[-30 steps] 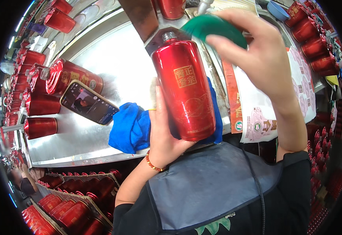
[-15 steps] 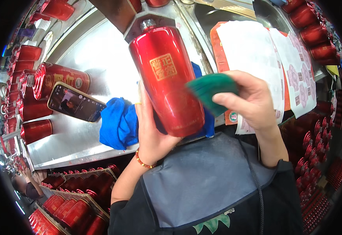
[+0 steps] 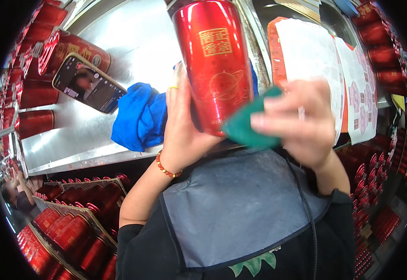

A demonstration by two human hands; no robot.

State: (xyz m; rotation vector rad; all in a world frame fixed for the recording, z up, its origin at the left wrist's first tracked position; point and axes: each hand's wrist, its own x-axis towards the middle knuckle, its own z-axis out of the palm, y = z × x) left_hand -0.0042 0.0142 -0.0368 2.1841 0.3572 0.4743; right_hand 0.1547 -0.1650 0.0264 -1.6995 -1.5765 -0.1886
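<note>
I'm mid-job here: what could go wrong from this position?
1. The red bottle looks smooth and glossy, and the left hand holds it near its base, so it might slip.
2. The green pad in the right hand is at the bottle's lower end; if rough, it could scuff the gold print.
3. The phone lies close to the blue cloth and might get nudged.
</note>
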